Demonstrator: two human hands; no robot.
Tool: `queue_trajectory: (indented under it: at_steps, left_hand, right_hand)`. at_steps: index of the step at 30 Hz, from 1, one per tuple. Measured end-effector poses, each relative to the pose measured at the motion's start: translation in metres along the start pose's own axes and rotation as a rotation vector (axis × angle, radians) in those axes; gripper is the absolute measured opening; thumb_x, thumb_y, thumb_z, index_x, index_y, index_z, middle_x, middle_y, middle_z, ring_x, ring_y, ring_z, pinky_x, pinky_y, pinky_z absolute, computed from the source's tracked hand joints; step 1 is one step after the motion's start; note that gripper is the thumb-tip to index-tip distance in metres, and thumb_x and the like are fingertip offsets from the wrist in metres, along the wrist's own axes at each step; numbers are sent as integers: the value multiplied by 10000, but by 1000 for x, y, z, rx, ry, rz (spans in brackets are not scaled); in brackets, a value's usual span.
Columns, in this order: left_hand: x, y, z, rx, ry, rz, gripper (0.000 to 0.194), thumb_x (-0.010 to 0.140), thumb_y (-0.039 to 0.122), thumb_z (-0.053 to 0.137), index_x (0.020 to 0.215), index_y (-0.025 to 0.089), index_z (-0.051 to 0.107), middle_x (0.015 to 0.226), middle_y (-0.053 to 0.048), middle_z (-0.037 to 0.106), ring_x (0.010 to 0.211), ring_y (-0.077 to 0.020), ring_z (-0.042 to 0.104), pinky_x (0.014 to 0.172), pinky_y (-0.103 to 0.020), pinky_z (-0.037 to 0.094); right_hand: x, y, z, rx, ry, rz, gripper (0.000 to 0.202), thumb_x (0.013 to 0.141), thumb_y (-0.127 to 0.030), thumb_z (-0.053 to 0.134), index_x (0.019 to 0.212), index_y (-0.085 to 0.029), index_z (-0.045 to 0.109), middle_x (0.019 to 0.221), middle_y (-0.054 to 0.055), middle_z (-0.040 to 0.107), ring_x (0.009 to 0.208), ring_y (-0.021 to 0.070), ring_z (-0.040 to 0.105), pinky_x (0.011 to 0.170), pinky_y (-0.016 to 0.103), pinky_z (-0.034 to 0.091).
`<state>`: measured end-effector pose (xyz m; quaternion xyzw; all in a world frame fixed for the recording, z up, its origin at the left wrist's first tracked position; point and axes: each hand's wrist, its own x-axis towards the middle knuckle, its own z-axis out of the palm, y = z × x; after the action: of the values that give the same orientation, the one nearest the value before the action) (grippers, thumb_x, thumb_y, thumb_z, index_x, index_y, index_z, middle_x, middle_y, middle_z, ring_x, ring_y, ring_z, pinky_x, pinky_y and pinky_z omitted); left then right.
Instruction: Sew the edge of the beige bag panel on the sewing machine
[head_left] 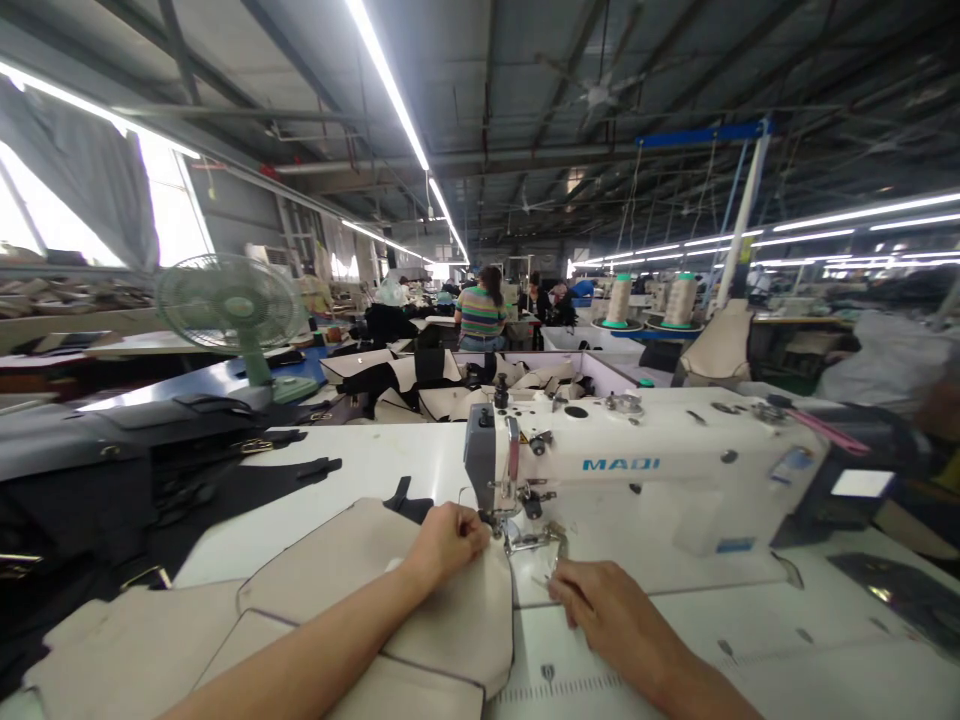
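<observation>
A white sewing machine (645, 490) marked MAQI stands on the white table, its needle area at its left end. Cream fabric pieces with dark edging (457, 620) lie to the left of the needle and reach to the presser foot. My left hand (448, 545) rests over this fabric just left of the needle, fingertips pinched together; what they hold is hidden. Closed too, my right hand (611, 615) is at the metal edge guide (536, 542), right of the fabric. A small thin shape shows at its fingertips, too blurred to name.
Dark bag pieces with metal buckles (127, 480) are piled at the left. Behind the machine is a bin (600, 375) of cream and black pieces. A green fan (236, 310) stands back left; thread cones (681, 300) stand back right. A person in a striped shirt (481, 312) is farther off.
</observation>
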<state>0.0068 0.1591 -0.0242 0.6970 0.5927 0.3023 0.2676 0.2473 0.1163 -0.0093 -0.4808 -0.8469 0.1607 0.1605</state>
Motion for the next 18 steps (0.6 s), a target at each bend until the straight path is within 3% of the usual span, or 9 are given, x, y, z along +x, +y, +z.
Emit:
queue_trajectory:
  at_steps: [4,7,12,15,18]
  left_hand:
    - [-7,6,-3,-24,18,75,203,707,36,488,627,127,651,625,7,587,633,-148,521,630,-202,333]
    - [-12,10,-2,-91,33,130,166,763,184,525,747,150,687,758,-22,602,727,-176,496,705,-238,320]
    - [-5,6,4,-377,-168,15,363,666,477,610,684,114,618,652,-47,566,590,-151,446,565,-224,313]
    - [-1,3,5,-575,-250,-77,480,625,556,703,715,93,614,713,-66,597,575,-118,446,537,-190,320]
    - [0,5,6,-746,-293,-150,508,591,522,813,743,73,629,766,-79,609,605,-97,472,553,-159,351]
  right_hand:
    - [-8,-1,-5,-61,9,15,286,985,-198,492,714,-171,583,712,-6,632,709,157,607,647,236,339]
    - [-11,-1,-5,-91,8,11,269,994,-210,486,755,-176,604,759,8,650,747,174,621,659,245,349]
    - [-11,-4,4,-69,7,-33,232,992,-197,485,806,-196,623,776,-1,655,775,190,636,699,254,397]
    - [-2,-5,9,-85,119,-107,173,987,-178,464,1070,-231,608,839,2,665,765,198,647,698,271,445]
    - [13,-10,8,-284,214,-233,468,909,-31,436,1335,-224,452,925,36,657,765,204,646,674,284,479]
